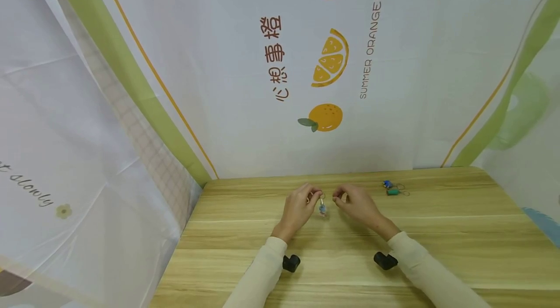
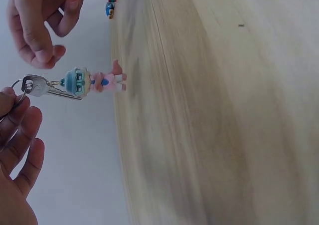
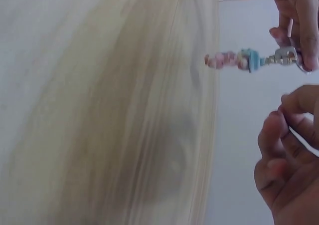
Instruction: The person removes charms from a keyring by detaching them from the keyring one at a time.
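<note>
My left hand [image 1: 298, 208] pinches the metal split ring of a keychain [image 1: 322, 208], which hangs over the wooden table. A small figure [image 2: 99, 81] in a pale blue hat and pink clothing dangles from the ring, beside silver keys [image 2: 39, 87]. Just to the right, my right hand [image 1: 356, 203] stands apart from the keychain. Its fingers are curled, with thumb and index fingertips [image 3: 279, 119] together and nothing visible between them. In the right wrist view, the left hand [image 3: 299, 25] holds the ring, and the figure [image 3: 234, 60] looks slightly blurred.
Two more keychains lie at the table's back right: one with a blue figure [image 1: 387, 184], one with a green piece [image 1: 393, 192]. Behind the wooden table [image 1: 245, 269] hangs a white cloth [image 1: 210, 55] printed with oranges. Black wrist mounts [image 1: 386, 260] stick out near both sleeves.
</note>
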Demonstrator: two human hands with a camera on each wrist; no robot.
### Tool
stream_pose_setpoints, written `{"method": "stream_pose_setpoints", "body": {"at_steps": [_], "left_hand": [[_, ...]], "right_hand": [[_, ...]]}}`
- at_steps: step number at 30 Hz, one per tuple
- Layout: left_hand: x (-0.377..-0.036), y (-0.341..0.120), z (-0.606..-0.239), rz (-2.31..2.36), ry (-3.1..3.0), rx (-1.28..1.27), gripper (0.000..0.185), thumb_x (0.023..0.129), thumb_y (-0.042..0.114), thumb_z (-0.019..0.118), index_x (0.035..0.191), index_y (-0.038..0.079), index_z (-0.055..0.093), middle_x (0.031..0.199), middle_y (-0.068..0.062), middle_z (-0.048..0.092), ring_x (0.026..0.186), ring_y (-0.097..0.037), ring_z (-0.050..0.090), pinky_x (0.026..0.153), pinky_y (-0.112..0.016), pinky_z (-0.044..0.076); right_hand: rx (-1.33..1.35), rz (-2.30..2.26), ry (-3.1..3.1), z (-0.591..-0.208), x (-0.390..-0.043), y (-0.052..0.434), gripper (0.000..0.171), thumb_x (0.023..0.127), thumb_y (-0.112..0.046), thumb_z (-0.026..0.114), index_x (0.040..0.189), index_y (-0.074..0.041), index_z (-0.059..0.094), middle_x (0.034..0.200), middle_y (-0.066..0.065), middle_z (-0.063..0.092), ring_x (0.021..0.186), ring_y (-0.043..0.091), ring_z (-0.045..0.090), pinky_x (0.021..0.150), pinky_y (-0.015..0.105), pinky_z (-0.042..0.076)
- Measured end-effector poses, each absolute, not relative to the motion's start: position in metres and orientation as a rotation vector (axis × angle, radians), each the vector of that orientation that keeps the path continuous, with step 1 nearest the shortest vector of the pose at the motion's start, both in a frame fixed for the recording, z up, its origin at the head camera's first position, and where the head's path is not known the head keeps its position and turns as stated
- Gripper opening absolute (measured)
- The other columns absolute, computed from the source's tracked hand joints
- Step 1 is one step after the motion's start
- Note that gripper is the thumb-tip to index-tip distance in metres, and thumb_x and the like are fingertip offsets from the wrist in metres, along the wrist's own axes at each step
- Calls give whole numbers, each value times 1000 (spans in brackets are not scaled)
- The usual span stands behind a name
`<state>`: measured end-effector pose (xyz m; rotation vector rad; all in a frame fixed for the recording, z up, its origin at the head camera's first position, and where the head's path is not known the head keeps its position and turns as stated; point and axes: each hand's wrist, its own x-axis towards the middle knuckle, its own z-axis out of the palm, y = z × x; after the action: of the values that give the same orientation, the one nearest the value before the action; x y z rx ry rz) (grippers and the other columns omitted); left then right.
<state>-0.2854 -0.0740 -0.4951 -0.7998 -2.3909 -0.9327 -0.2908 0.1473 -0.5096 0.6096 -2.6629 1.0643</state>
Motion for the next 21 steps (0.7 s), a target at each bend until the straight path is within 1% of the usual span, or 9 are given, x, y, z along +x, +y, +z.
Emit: {"method": "stream_pose_setpoints", "body": {"at_steps": [3,8,15,18,21], "left_hand": [[-286,-73,-496,-942,-2395,-802,13,106,19,67,106,11,76,99,-2,78,79,-10,72,70,-18,56],[-286,-70,-496,-945,-2391,-800,12,106,18,68,106,9,77,101,-3,79,80,-12,73,71,-19,57],[-285,-69,-495,-925,-2393,-793,12,105,17,69,105,9,78,99,-3,79,79,-12,73,71,-18,57],[-283,-69,-495,-914,-2399,-797,12,105,17,68,105,9,78,100,-4,79,80,-13,74,71,-18,57],[-283,-68,-495,-903,-2399,-800,12,106,18,68,105,9,78,100,-4,80,79,-13,73,71,-18,57]], "right_hand": [[672,1137,-2663,-511,-290,142,7,102,-17,73,107,-14,72,100,-1,72,64,5,53,59,24,47],[739,1220,-2655,-512,-285,136,8,102,-18,74,109,-14,72,101,0,71,61,4,52,56,25,47],[780,1293,-2640,-516,-284,131,8,103,-24,74,107,-18,71,96,-4,69,60,4,52,52,25,45],[768,1298,-2641,-517,-283,130,8,103,-25,73,107,-19,71,93,-4,70,58,4,52,51,26,45],[743,1273,-2648,-517,-281,129,7,103,-25,73,107,-19,71,94,-4,70,60,4,52,53,25,45]]}}
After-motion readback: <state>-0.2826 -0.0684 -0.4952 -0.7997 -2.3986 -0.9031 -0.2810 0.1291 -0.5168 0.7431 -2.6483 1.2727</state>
